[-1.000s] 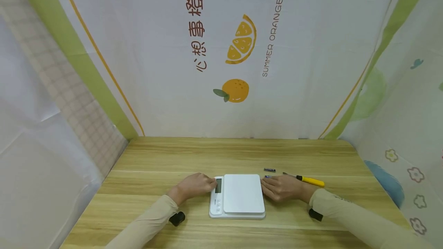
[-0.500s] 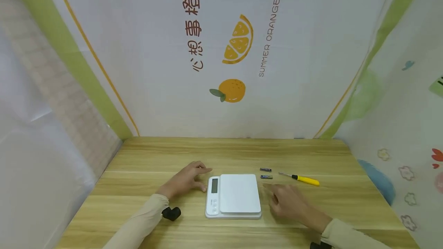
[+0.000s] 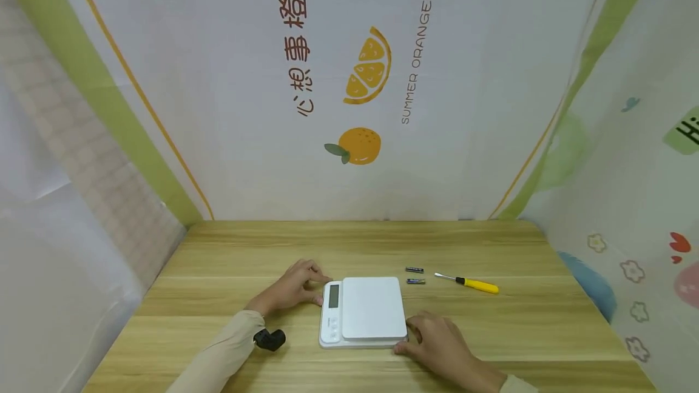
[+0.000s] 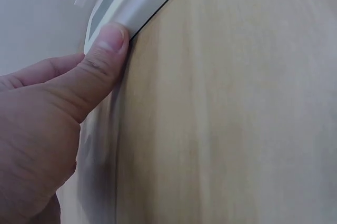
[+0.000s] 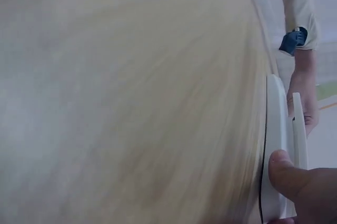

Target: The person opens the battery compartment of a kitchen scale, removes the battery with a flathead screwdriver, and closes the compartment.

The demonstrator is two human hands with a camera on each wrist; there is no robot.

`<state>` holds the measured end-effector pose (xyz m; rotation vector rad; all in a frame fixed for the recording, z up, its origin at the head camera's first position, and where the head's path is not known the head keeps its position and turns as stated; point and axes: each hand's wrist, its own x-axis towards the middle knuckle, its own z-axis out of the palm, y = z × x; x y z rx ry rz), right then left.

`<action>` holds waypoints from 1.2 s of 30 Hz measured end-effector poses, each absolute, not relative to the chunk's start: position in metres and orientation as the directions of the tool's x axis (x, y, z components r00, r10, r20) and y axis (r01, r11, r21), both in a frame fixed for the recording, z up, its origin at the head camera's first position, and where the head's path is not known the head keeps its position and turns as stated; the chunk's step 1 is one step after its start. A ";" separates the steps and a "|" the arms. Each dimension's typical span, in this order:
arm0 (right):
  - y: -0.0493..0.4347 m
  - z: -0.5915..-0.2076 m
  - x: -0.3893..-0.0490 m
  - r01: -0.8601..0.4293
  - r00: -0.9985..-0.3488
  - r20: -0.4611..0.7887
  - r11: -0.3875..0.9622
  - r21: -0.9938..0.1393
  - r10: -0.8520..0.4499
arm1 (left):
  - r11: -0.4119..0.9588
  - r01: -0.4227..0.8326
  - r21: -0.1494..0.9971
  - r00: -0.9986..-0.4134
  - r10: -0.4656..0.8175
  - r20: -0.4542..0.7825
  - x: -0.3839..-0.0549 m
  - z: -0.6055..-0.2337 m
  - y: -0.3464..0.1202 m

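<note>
A white kitchen scale [image 3: 373, 308] lies flat on the wooden table, its square platform up and its display [image 3: 334, 296] toward the left. My left hand [image 3: 295, 287] holds the far left corner; in the left wrist view the thumb [image 4: 100, 60] presses the scale's side [image 4: 150, 2], with a finger round the corner. At the near right corner my right hand [image 3: 439, 344] grips the scale between thumb and fingers. The right wrist view shows that thumb [image 5: 287, 175] against the scale's edge [image 5: 275, 124], while the other fingers are mostly hidden.
Two small batteries, one [image 3: 414, 270] behind the other [image 3: 416, 281], lie just past the scale's far right corner. Right of them is a screwdriver [image 3: 476, 285] with a yellow handle. A printed cloth [image 3: 437, 187] hangs behind the table [image 3: 306, 238].
My right hand has left the scale's right side, drawn back, and now grips the near right corner. My left hand came off the display side and now holds the far left corner.
</note>
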<state>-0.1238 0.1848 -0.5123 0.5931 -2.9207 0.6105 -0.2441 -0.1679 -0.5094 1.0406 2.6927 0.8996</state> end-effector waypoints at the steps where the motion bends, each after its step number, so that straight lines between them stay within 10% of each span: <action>1: 0.184 -0.513 -0.124 -0.397 -0.917 0.177 0.842 -0.365 -0.356 | 0.593 0.579 0.560 -0.759 0.642 0.105 -0.243 -0.510 -0.169; 20: 0.191 -0.502 -0.166 -0.432 -0.898 0.131 0.781 -0.450 -0.421 | 0.663 0.495 0.562 -0.845 0.519 0.131 -0.208 -0.509 -0.179; 36: 0.186 -0.493 -0.248 -0.566 -0.820 0.107 0.770 -0.296 -0.562 | 0.707 0.457 0.540 -0.889 0.380 0.256 -0.158 -0.517 -0.163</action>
